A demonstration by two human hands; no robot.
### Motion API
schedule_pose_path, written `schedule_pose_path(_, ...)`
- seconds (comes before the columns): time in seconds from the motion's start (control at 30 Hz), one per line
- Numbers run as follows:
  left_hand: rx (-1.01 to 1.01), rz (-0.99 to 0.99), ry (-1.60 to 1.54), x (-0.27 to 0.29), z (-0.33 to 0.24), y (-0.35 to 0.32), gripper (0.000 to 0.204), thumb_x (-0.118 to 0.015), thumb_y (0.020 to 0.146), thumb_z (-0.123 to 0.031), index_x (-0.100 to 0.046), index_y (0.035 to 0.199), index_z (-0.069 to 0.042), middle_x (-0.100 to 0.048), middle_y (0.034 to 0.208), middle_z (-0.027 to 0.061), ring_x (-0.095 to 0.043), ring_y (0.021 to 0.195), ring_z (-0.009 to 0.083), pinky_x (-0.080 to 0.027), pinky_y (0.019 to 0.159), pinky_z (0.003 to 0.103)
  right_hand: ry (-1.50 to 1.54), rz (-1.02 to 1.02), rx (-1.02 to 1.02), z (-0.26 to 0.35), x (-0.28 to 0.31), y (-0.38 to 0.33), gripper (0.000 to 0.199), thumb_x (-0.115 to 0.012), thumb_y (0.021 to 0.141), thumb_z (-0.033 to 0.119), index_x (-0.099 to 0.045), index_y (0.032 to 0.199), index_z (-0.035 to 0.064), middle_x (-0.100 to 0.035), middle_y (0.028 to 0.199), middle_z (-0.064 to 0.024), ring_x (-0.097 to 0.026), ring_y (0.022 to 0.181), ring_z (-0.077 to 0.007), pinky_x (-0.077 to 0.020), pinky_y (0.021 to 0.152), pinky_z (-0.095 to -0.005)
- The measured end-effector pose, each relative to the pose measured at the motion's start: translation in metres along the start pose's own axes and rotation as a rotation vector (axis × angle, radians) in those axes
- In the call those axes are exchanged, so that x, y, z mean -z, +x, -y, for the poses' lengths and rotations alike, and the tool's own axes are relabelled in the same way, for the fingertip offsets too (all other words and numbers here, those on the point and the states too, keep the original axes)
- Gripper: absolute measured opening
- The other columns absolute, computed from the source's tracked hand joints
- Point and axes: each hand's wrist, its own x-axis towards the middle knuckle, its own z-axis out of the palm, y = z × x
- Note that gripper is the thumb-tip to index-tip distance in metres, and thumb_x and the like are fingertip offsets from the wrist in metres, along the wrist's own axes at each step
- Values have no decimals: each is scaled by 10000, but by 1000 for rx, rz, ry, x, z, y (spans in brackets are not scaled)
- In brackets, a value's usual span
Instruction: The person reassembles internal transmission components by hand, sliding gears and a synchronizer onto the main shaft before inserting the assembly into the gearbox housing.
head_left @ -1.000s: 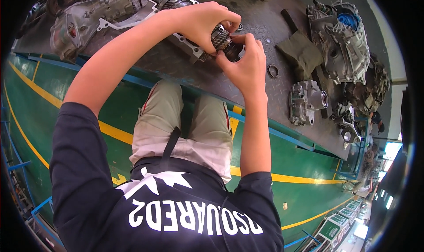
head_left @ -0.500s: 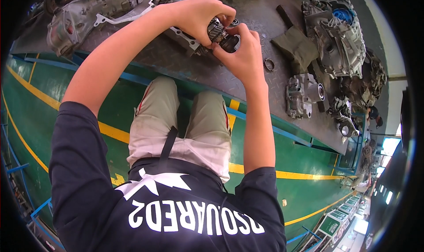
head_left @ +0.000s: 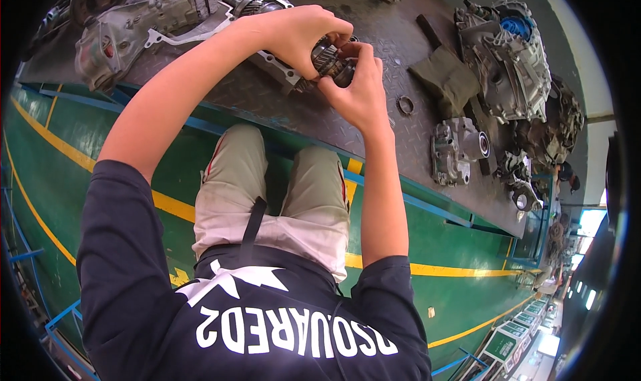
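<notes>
Right hand [head_left: 360,91] shifted slightly leftward over the last half second, nearer the left hand [head_left: 297,35]. Both close together, thumbs and fingers clamped round a toothed gear shaft [head_left: 326,59], which sits between them; exact fingertip contact partly hidden. Pale metal casing [head_left: 275,66] just below left hand; cannot tell whether it bears the shaft. Small steel ring [head_left: 405,105] flat on the bench [head_left: 400,141], near right hand on its right. Farther right: olive cloth [head_left: 446,81], silver housing [head_left: 453,151] nearer the body, larger housing [head_left: 497,77] with blue part beyond.
</notes>
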Motion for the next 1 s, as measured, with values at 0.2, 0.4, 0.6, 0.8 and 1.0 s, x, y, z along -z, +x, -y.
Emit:
schedule_pose_path(0.2,-15,-21,18,1,2,-1,570,-883,571,-217,-621,1052,-57,-687,962,132,-634,976,323,-537,861,410,-13,-6,-16,-2,3,-2,591,-779,705,239,-548,1213,47,-667,1157,-136,-562,1137,-337,-505,953,-438)
schedule_pose_path(0.4,-7,12,49,2,1,-1,558,-871,576,-219,-637,1056,-56,-690,984,129,-633,1001,315,-536,882,404,31,-17,32,-3,-1,-2,600,-778,692,199,-546,1214,16,-652,1151,-192,-616,1078,-367,-486,974,-444)
schedule_pose_path(0.6,-6,8,34,1,-2,-2,545,-855,565,-205,-652,1048,-54,-708,1027,116,-632,1016,308,-533,887,408,3,-4,62,2,3,-3,580,-769,712,168,-549,1227,18,-659,1162,-193,-621,1102,-364,-489,972,-443)
schedule_pose_path(0.8,1,-7,23,3,-3,-4,507,-866,574,-228,-649,1008,-82,-691,983,111,-629,1008,312,-532,848,416,-169,35,48,4,12,-13,654,-837,713,222,-554,1277,51,-645,1219,-150,-596,1152,-349,-483,992,-435)
schedule_pose_path(1.0,16,-10,19,1,-2,-4,465,-842,568,-240,-646,958,-80,-672,904,105,-627,952,319,-527,775,435,-242,15,84,6,5,-10,656,-829,703,299,-583,1257,46,-647,1182,-142,-587,1110,-354,-515,929,-453)
